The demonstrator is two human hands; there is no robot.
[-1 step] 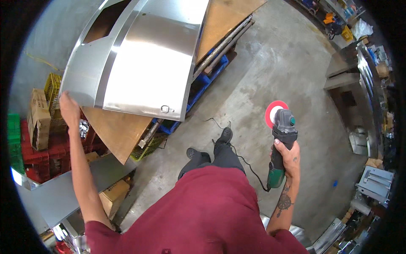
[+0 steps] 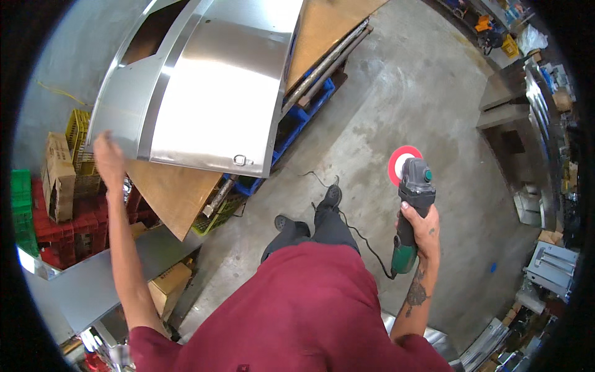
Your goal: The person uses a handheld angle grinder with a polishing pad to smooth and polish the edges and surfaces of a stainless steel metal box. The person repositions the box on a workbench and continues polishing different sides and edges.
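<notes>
My right hand (image 2: 425,230) is wrapped round the green and black body of an angle grinder (image 2: 414,193), held out over the floor at the right. A disc with a red rim and pale middle (image 2: 395,167) is fitted at its head. At the left, my left hand (image 2: 110,162) is at the near left corner of a large brushed sheet-metal housing (image 2: 217,111); its fingers are slightly blurred, and I cannot tell whether they grip the edge. The housing has a rectangular opening and a small D-shaped latch (image 2: 242,160). It lies on a wooden board (image 2: 176,192).
A black cord (image 2: 370,247) runs from the grinder past my shoes. Blue crates (image 2: 297,127) and metal pipes (image 2: 328,68) sit under the board. Red crates (image 2: 74,226), a cardboard box (image 2: 59,177) and a yellow crate stand left. Metal cabinets (image 2: 511,142) line the right.
My left hand has shifted slightly to the right at the housing's corner. The grinder and my right hand look almost unmoved.
</notes>
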